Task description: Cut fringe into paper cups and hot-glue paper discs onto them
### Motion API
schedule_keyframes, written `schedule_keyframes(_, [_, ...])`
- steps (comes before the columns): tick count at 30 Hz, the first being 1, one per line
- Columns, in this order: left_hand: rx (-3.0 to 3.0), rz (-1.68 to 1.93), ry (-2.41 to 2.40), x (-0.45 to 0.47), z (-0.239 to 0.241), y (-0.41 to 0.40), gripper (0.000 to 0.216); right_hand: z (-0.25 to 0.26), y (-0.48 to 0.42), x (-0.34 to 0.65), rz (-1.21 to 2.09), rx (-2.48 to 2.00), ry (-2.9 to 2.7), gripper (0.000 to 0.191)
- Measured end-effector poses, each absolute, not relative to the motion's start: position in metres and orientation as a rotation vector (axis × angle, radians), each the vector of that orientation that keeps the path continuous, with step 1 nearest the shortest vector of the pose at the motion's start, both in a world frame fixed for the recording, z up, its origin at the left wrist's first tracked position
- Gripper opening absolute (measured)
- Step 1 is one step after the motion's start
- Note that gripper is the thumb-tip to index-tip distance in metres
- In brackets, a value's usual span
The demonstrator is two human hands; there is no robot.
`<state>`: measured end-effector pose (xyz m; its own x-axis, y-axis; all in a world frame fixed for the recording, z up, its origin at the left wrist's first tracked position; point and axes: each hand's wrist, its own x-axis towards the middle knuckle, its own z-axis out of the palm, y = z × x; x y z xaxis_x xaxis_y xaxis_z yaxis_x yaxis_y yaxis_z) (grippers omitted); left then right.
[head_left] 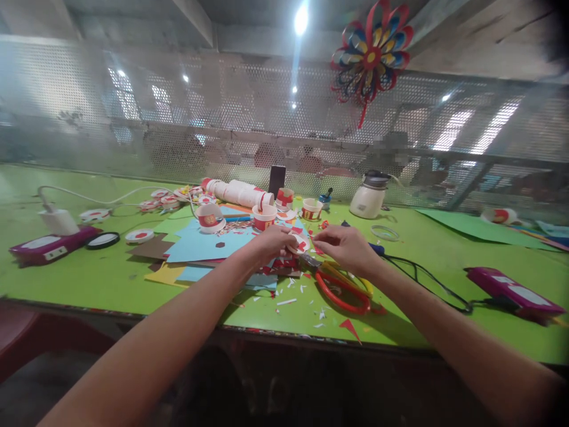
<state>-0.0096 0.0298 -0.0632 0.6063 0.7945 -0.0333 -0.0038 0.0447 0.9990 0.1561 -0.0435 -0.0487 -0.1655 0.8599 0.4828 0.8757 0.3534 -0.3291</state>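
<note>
My left hand (274, 238) is closed on a small white and red paper piece (300, 243) above the green table (102, 279). My right hand (344, 244) pinches at the same piece from the right, fingers together. Just below the hands lie red-handled scissors (342, 293) and yellow-handled scissors (349, 277). Small paper scraps (288, 296) are scattered under my wrists. Blue (200, 243), yellow and brown paper sheets lie left of my left hand.
Red and white paper cups (264, 216), a lying stack of cups (237, 193), a white glue pot (370, 196), a tape ring (384, 232), a purple device (511, 287) with a black cable, another purple device (48, 246) and charger at left, a paper flower (371, 56) on the mesh wall.
</note>
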Motion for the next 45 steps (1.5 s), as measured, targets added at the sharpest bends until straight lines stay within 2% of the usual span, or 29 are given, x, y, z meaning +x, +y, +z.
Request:
schedule_keyframes(12, [1.481,0.581,0.71,-0.008,-0.067,0.028,0.01,-0.035,-0.032,0.146,-0.201,-1.477,-2.528,0.014])
schedule_keyframes(19, [1.489,0.537,0.688,-0.009,-0.069,0.029,0.007,-0.036,-0.031,0.148,-0.202,-1.406,-2.641,0.013])
schedule_keyframes(26, [1.453,0.518,0.683,-0.008,-0.071,0.032,0.014,-0.039,-0.036,0.152,-0.21,-1.356,-2.599,0.009])
schedule_keyframes(38, [1.318,0.467,0.61,-0.007,-0.071,0.034,0.014,-0.044,-0.03,0.153,-0.186,-1.272,-2.512,0.013])
schedule_keyframes(45, [1.246,0.526,0.701,-0.01,-0.066,0.038,0.011,-0.032,-0.043,0.151,-0.267,-1.295,-2.258,0.016])
